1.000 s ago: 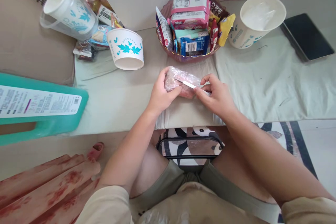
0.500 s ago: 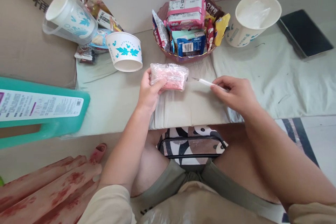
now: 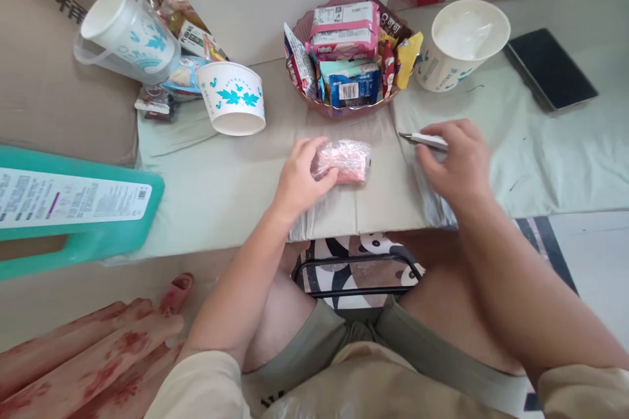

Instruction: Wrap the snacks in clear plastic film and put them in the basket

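Note:
My left hand has its thumb and fingers closed on the left end of a small pink packet in crinkled clear plastic wrap. The packet is low over the cloth-covered table, and I cannot tell whether it rests there. To the right, my right hand grips a slim white craft knife whose thin dark metal tip points left. Knife and packet are apart. Behind both hands stands a pinkish scalloped bowl filled with wrapped snacks, a pink-and-white wafer pack on top.
A paper tub lies tilted at left, near stacked cups and snack packets. At right are a paper bucket holding clear plastic and a dark phone. A green jug fills the left edge; a person's floral clothing shows below.
My left hand has moved right and down with the packet. My right hand has drawn up and rightward, taking the knife away from the packet.

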The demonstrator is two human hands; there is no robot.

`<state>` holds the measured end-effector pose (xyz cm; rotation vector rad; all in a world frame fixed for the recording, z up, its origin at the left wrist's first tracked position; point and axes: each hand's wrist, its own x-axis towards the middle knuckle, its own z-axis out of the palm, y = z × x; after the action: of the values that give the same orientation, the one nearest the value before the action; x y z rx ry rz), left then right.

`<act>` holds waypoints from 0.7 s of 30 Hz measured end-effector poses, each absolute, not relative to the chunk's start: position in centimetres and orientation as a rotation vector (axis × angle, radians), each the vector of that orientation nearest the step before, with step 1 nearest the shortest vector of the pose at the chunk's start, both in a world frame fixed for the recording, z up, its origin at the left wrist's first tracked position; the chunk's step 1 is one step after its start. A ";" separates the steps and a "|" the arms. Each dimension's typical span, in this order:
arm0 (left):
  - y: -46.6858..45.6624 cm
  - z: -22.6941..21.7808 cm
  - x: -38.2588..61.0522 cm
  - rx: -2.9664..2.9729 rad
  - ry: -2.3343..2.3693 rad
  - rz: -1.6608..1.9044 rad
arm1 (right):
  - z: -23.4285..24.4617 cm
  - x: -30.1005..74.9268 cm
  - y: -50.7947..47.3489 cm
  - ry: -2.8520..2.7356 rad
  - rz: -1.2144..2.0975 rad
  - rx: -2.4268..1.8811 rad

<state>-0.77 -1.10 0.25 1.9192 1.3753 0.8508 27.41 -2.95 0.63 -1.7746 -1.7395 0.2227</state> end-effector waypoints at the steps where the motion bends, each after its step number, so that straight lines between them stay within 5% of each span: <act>1: -1.3 0.5 -0.6 1.945 1.350 0.813 | 0.7 26.4 -3.1 -1.797 0.311 -1.624; 6: -2.1 1.3 0.2 2.060 1.205 0.762 | 0.9 22.0 -3.4 -2.009 0.591 -1.213; 21: 0.2 0.2 -4.0 1.543 1.652 1.067 | 1.3 28.1 -3.7 -1.711 0.400 -1.526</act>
<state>-4.00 0.19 0.20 1.5432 1.6519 1.0670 28.12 -3.72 1.27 -1.5257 -1.7111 0.4003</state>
